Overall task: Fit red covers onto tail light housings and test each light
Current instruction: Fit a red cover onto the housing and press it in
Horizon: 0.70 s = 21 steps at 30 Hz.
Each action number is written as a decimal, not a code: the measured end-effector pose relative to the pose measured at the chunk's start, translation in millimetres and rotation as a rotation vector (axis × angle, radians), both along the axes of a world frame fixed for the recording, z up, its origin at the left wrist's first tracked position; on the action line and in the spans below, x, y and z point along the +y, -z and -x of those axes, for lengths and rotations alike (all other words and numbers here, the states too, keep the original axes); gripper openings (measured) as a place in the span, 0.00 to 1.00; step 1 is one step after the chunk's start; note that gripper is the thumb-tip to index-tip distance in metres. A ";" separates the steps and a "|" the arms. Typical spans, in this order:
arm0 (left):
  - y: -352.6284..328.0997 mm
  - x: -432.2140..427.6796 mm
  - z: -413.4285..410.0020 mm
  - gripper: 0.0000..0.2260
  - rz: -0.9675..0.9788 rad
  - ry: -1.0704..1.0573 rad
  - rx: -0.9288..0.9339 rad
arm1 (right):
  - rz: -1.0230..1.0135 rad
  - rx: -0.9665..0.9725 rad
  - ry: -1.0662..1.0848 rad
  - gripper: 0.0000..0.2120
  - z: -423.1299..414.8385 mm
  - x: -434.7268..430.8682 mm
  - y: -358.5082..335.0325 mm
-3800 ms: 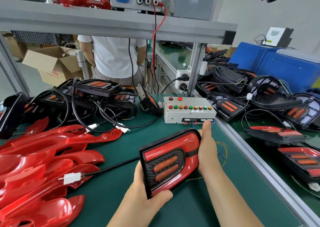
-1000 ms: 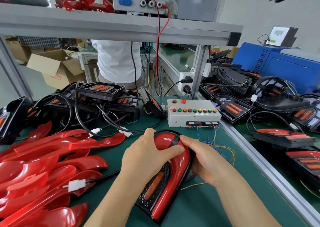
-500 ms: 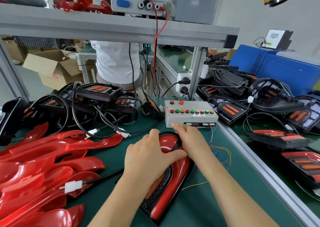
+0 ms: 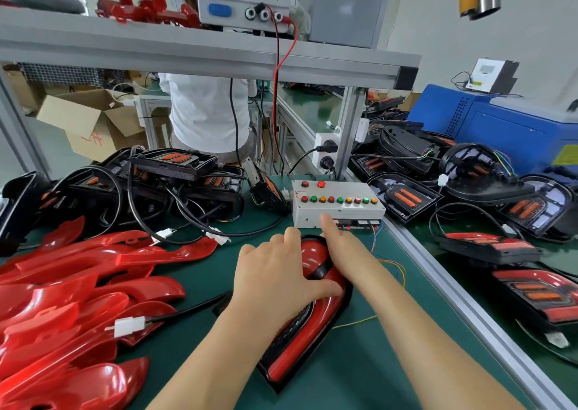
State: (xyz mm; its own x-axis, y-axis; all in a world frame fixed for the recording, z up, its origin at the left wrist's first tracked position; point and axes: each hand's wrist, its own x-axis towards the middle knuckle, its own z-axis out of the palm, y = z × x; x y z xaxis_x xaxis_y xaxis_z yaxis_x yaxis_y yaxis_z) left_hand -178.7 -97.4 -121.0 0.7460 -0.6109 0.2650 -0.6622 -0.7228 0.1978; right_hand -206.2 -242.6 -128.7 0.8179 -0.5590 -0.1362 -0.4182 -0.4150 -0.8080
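The white bench power supply point(image 4: 247, 0) overhead carries small dark lettering: COARSE and FINE by its knobs, ON and OFF at the left, and GND between minus and plus signs above the sockets. The open brown cardboard box point(image 4: 90, 125) bears red handwritten strokes, perhaps Chinese characters. The off-white push-button test box point(image 4: 337, 208) has an unreadable red pen mark.

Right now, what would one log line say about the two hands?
left hand: presses on tail light | right hand: index finger at test box | plug: unconnected
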 end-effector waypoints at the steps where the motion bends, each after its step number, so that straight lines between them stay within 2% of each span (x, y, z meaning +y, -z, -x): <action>1: 0.5 -0.7 1.1 0.37 -0.008 0.001 -0.026 | -0.020 -0.037 0.028 0.33 0.6 1.6 3.4; 5: -0.2 7.0 4.2 0.43 0.035 0.044 -0.063 | -0.044 -0.155 0.058 0.37 -0.6 6.9 14.1; 6: -1.1 12.5 5.1 0.44 0.124 0.055 -0.073 | -0.074 -0.176 0.071 0.38 -1.7 6.3 15.5; 8: -0.1 28.8 7.0 0.40 0.443 0.021 -0.050 | -0.142 -0.220 0.125 0.41 -4.4 2.5 19.7; 10: 11.3 51.2 9.0 0.33 0.764 -0.107 0.116 | -0.212 -0.231 0.199 0.44 -4.2 -1.8 26.7; 11: 19.9 61.7 11.2 0.31 0.851 -0.166 0.266 | -0.258 -0.233 0.235 0.44 -3.8 -3.6 30.9; 13: 35.7 76.3 18.4 0.31 0.829 -0.210 0.580 | -0.325 -0.225 0.307 0.43 -4.8 -5.5 37.5; 15: 48.7 79.8 24.7 0.29 0.698 -0.191 0.792 | -0.371 -0.237 0.347 0.41 -7.9 -5.9 42.0; 17: 55.7 77.9 25.0 0.25 0.610 -0.173 0.877 | -0.414 -0.262 0.351 0.38 -10.4 -3.4 43.3; 21: 56.1 72.3 18.6 0.21 0.655 -0.099 1.030 | -0.453 -0.285 0.350 0.36 -12.4 -2.1 42.6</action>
State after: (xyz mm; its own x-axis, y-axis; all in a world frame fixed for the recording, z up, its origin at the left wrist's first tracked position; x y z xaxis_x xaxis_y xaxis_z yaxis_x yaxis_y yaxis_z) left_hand -197.3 -25.1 -177.1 0.8242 -0.5125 -0.2410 0.0711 -0.3285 0.9418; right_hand -193.8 -244.7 -171.4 0.6360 -0.7380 -0.2257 -0.2099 0.1159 -0.9708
